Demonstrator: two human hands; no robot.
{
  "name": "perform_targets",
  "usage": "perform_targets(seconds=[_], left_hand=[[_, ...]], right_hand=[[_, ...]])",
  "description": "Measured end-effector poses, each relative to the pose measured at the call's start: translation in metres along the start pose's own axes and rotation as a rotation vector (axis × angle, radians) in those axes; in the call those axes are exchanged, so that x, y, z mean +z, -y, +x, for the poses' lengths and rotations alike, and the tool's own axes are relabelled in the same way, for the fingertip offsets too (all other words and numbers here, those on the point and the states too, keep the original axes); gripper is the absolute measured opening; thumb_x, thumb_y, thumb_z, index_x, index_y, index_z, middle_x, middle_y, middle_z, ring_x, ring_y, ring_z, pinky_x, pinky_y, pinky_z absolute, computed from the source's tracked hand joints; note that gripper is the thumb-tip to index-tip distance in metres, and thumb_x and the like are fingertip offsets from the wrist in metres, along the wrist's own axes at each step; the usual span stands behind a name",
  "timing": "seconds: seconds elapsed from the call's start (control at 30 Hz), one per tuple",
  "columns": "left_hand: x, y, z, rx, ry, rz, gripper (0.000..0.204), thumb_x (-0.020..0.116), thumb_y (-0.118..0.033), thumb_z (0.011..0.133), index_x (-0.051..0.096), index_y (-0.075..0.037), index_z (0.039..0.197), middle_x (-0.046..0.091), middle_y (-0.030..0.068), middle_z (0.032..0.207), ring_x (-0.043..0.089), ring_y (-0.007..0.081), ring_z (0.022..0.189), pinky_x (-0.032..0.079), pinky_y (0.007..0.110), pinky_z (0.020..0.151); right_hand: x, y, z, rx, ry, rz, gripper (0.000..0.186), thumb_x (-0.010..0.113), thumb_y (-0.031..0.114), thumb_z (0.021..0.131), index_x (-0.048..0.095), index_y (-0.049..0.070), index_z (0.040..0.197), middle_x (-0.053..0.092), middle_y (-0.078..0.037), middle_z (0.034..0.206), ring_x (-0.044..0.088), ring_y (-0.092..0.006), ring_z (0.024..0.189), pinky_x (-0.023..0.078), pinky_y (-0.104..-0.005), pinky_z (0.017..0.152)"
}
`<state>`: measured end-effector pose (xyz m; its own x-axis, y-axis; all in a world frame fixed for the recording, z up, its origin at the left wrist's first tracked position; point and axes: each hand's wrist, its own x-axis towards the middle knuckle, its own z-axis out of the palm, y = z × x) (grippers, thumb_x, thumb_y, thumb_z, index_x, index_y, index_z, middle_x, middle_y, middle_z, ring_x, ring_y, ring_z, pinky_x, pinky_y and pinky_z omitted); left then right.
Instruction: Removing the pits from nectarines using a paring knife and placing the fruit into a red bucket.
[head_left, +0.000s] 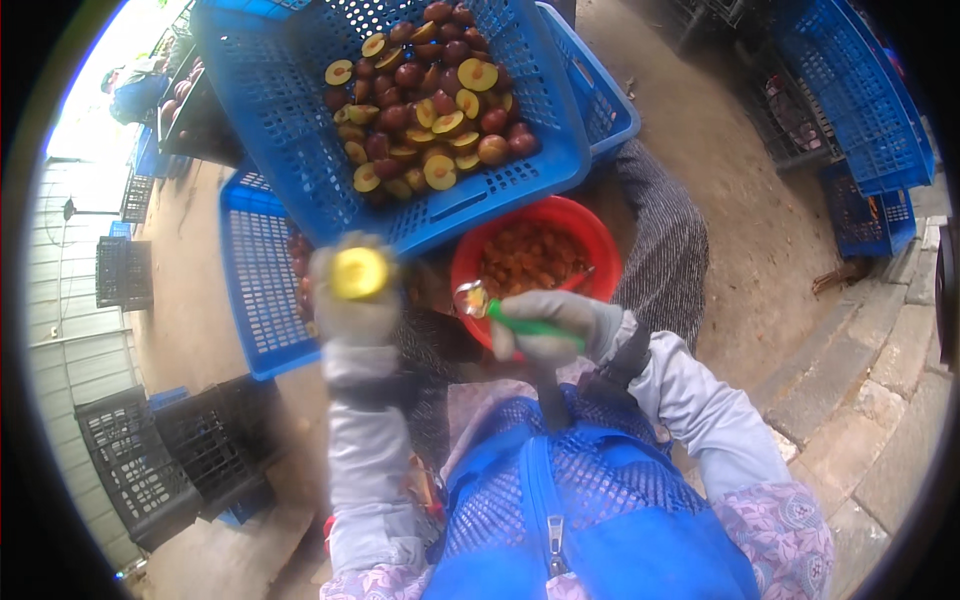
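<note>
My left hand (350,315), gloved and slightly blurred, is closed on a plum half (360,273) with its yellow cut face up. It is just below the near left corner of a blue crate (430,228) of whole and halved plums (420,110). In my gloved right hand (555,325) is a green-handled spoon-like tool (530,323). Its shiny metal end points left and carries a yellowish bit. Under that tool stands a red basin (607,235) holding orange-brown, wet-looking pieces (525,255), too small to tell whether pits or flesh.
A lower blue crate (258,300) with plums stands at the left, partly hidden. Black crates (140,450) are at the far left. More blue crates (850,90) are stacked at the far right, near a brick-paved strip (840,400). My striped trouser leg (665,235) flanks the basin.
</note>
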<state>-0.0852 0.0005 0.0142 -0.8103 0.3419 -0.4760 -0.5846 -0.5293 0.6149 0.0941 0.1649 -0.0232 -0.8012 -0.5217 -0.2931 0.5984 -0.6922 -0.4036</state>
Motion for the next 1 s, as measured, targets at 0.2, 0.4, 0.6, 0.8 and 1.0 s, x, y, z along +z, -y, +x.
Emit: perform_targets(seconds=[0.2, 0.4, 0.6, 0.8, 1.0], left_hand=[[0.003, -0.094, 0.003, 0.955, -0.153, 1.067, 0.035, 0.053, -0.007, 0.081, 0.046, 0.0, 0.115, 0.054, 0.014, 0.103, 0.055, 0.0219, 0.089, 0.047, 0.029, 0.075], [0.078, 0.006, 0.077, 0.987, 0.62, 2.336, 0.05, 0.054, -0.006, 0.07, 0.05, -0.012, 0.119, 0.047, 0.0141, 0.122, 0.044, 0.0299, 0.113, 0.036, 0.039, 0.095], [0.06, 0.071, 0.162, 0.62, 0.797, 2.762, 0.041, 0.059, -0.017, 0.069, 0.049, -0.011, 0.108, 0.049, 0.0167, 0.112, 0.051, 0.0311, 0.102, 0.043, 0.04, 0.082], [0.059, 0.045, 0.152, 0.5, 0.467, 2.423, 0.044, 0.062, -0.02, 0.073, 0.047, -0.006, 0.111, 0.058, 0.0176, 0.097, 0.057, 0.0325, 0.09, 0.045, 0.039, 0.078], [0.037, 0.001, 0.141, -0.264, 0.259, 1.193, 0.048, 0.063, -0.03, 0.074, 0.049, -0.009, 0.115, 0.06, 0.008, 0.098, 0.057, 0.0193, 0.081, 0.045, 0.03, 0.068]], right_hand=[[-0.034, -0.002, 0.015, 0.06, -0.861, -1.508, 0.039, 0.04, 0.039, 0.086, 0.052, 0.002, 0.094, 0.061, -0.021, 0.078, 0.059, -0.0365, 0.071, 0.045, -0.0475, 0.063], [-0.031, -0.01, 0.018, 0.036, -0.766, -1.382, 0.041, 0.039, 0.04, 0.086, 0.05, 0.002, 0.093, 0.06, -0.022, 0.08, 0.058, -0.0393, 0.076, 0.044, -0.0475, 0.07], [-0.029, -0.012, 0.01, 0.079, -0.723, -1.32, 0.04, 0.04, 0.041, 0.085, 0.05, 0.003, 0.095, 0.06, -0.021, 0.078, 0.059, -0.038, 0.075, 0.045, -0.0472, 0.069], [-0.015, 0.0, -0.002, -0.044, -0.695, -0.985, 0.038, 0.043, 0.04, 0.087, 0.049, 0.003, 0.093, 0.059, -0.015, 0.069, 0.06, -0.0257, 0.06, 0.047, -0.0376, 0.056], [0.011, 0.008, -0.015, -0.175, -0.554, -0.446, 0.036, 0.041, 0.04, 0.09, 0.049, 0.005, 0.092, 0.055, -0.005, 0.062, 0.051, -0.0106, 0.047, 0.041, -0.0228, 0.044]])
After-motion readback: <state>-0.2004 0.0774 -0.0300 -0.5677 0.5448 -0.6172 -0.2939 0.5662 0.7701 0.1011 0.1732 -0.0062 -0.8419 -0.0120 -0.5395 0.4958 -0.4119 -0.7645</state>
